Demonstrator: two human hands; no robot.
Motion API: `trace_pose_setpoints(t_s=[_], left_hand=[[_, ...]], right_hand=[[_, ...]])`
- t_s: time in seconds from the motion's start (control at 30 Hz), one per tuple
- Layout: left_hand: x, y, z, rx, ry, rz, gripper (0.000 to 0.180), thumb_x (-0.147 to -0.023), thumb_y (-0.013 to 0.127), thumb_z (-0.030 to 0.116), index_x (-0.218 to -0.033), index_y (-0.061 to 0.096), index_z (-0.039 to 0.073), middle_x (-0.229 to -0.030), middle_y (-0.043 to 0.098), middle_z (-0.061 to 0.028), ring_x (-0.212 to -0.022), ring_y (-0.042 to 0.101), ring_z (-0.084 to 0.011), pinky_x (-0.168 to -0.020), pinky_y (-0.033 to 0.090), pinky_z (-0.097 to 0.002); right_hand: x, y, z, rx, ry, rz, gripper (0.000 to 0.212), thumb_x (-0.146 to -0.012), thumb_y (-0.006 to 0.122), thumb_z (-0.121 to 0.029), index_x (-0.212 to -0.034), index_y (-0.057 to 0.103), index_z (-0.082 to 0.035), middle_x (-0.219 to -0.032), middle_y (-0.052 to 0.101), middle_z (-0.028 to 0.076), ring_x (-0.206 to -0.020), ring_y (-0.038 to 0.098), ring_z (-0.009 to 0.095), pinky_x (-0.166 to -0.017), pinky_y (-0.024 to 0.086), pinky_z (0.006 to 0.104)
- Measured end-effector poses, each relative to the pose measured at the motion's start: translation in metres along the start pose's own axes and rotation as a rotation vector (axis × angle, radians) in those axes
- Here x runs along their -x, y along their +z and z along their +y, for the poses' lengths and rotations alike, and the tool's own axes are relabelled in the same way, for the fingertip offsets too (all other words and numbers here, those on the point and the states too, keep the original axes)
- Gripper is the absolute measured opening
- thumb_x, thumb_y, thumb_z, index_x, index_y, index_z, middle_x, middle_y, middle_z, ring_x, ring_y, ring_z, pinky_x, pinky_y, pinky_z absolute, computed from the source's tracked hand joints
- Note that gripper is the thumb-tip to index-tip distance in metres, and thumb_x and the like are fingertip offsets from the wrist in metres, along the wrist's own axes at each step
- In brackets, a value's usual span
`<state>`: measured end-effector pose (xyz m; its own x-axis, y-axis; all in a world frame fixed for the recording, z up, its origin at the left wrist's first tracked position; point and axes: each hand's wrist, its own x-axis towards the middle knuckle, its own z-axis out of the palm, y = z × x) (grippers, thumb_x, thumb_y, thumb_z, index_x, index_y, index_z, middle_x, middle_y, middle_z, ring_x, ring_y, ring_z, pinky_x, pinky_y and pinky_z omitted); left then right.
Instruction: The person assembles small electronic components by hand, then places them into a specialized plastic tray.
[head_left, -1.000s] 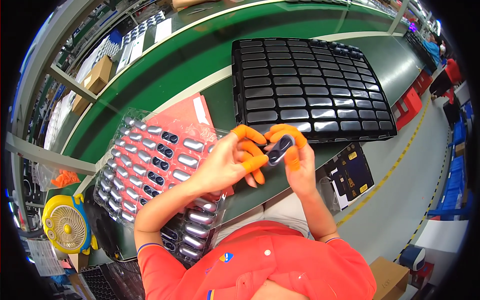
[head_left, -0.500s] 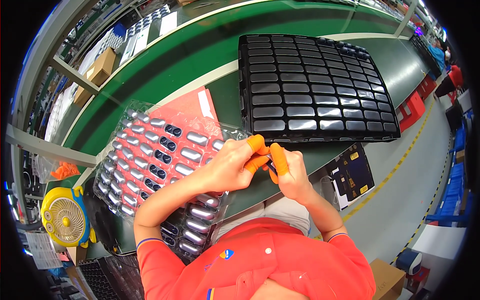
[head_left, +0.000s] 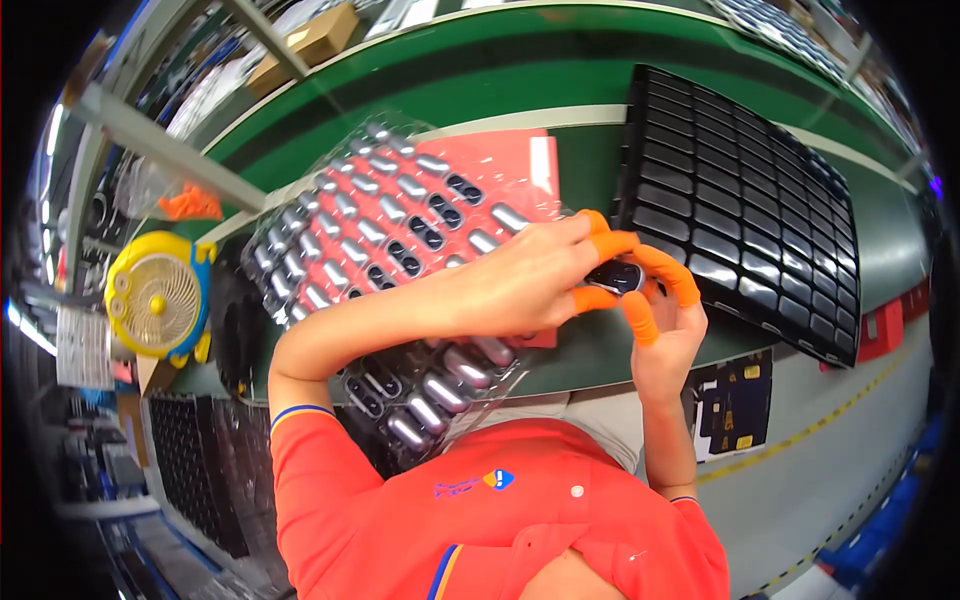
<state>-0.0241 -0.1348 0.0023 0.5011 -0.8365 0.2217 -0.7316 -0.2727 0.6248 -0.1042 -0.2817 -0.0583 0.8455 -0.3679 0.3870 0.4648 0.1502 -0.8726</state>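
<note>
A small oval part (head_left: 615,277), glossy black with a shiny rim, is pinched between my hands above the bench. My left hand (head_left: 560,270) grips its left end, with orange finger cots on the fingertips. Around its right end curl the thumb and index finger of my right hand (head_left: 672,320), also in orange cots. Under my left forearm lies a clear plastic tray (head_left: 410,215) with several silver oval pieces and rows of black ones with paired round openings. Part of this tray is hidden by the arm.
A large black tray (head_left: 740,200) with oblong pockets lies right of my hands. Pink sheets (head_left: 543,165) lie under the clear tray. At left stand a yellow and blue fan (head_left: 157,300) and a bag of orange finger cots (head_left: 190,203). Printed black sheets (head_left: 738,405) are at lower right.
The view has turned, so the trays sit further right. My hands have tilted the oval part, and its glossy face now shows. My right fingers are spread wider around it.
</note>
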Motion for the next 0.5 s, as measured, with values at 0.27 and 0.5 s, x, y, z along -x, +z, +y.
trace_pose_setpoints(t_s=[0.27, 0.5], left_hand=[[0.131, -0.049, 0.002, -0.291, -0.379, -0.206, 0.047, -0.061, 0.072, -0.001, -0.105, 0.059, 0.006, -0.106, 0.05, -0.0107, -0.093, 0.055, -0.0295, -0.078, 0.048, -0.0361], [0.168, -0.043, 0.002, -0.355, -0.492, -0.165, 0.037, -0.064, 0.07, 0.001, -0.1, 0.061, 0.007, -0.107, 0.051, -0.0108, -0.096, 0.053, -0.0295, -0.079, 0.047, -0.0366]], right_hand=[[0.007, -0.011, 0.003, 0.085, 0.154, -0.123, 0.017, -0.086, 0.056, -0.003, -0.1, 0.058, 0.006, -0.097, 0.06, 0.012, -0.085, 0.062, 0.02, -0.07, 0.049, 0.0276], [0.001, -0.021, 0.002, 0.151, 0.165, -0.103, 0.014, -0.085, 0.055, 0.001, -0.097, 0.059, 0.007, -0.09, 0.062, 0.011, -0.078, 0.064, 0.02, -0.065, 0.049, 0.0272]])
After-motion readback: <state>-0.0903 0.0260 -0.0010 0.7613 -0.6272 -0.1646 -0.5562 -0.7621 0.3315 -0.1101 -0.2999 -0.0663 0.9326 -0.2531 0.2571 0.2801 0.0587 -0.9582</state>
